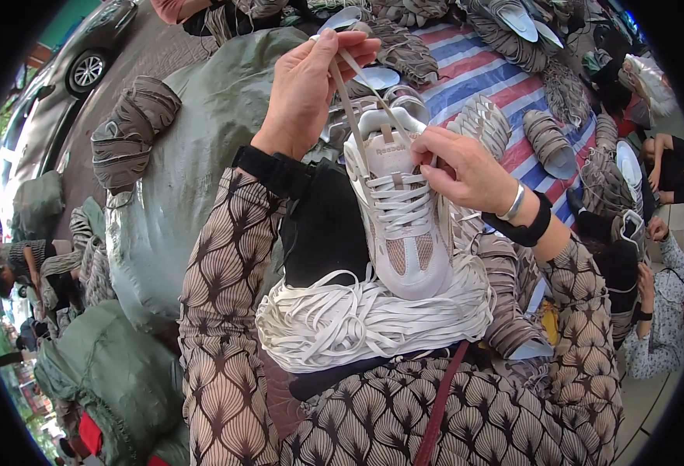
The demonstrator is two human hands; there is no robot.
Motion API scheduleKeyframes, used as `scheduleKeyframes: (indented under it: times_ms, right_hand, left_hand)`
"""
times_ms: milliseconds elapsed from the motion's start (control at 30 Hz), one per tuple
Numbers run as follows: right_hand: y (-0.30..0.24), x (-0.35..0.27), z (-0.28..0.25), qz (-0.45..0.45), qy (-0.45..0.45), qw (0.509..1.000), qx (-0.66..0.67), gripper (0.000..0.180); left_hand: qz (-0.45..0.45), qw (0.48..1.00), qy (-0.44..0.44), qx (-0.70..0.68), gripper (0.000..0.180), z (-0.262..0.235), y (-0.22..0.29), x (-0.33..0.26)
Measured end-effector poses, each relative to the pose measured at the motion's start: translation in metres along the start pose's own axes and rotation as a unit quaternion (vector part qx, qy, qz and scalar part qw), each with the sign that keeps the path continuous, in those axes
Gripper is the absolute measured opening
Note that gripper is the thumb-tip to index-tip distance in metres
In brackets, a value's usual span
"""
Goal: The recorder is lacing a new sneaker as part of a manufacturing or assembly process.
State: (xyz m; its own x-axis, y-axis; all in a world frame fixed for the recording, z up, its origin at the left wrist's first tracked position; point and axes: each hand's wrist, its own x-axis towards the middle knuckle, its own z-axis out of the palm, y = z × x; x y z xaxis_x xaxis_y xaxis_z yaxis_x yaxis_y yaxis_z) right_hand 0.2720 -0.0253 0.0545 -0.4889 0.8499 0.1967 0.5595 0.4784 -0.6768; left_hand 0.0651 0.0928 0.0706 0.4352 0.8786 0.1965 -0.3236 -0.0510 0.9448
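Note:
A beige and white sneaker point(413, 268) lies on my lap, toe toward me, its tongue upright. White lace point(401, 203) crosses its lower eyelets. My left hand point(311, 89) is raised above the heel side, thumb and fingers pinching the long loose lace that runs down to the shoe. At the right of the tongue, my right hand point(466, 167) is closed in a pinch at the upper eyelets, on the lace there. Under the toe rests a thick bundle of white shoelaces point(342, 322).
Large green sacks point(147, 256) stand at my left, with a stack of shoe uppers point(128, 140) on one. Beyond my hands a striped tarp point(474, 66) carries many bundled uppers point(548, 144). Other people point(660, 342) sit at the right. A car point(85, 62) is parked far left.

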Motion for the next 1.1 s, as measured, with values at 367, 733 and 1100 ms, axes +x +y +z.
scheduleKeyframes:
  times_ms: [367,733,1100]
  right_hand:
    - [-0.041,0.042,-0.008,0.106,-0.002,0.951,0.289,0.026]
    - [0.07,-0.069,-0.232,-0.004,0.176,0.728,0.662,0.019]
    - [0.114,-0.098,-0.253,0.024,0.262,0.749,0.608,0.042]
  left_hand:
    - [0.107,0.979,-0.158,0.078,0.038,0.052,0.058,0.001]
    - [-0.056,0.992,0.112,0.026,0.025,-0.054,0.053,-0.09]
    - [0.002,0.916,-0.022,0.401,0.016,0.014,-0.028,-0.107]
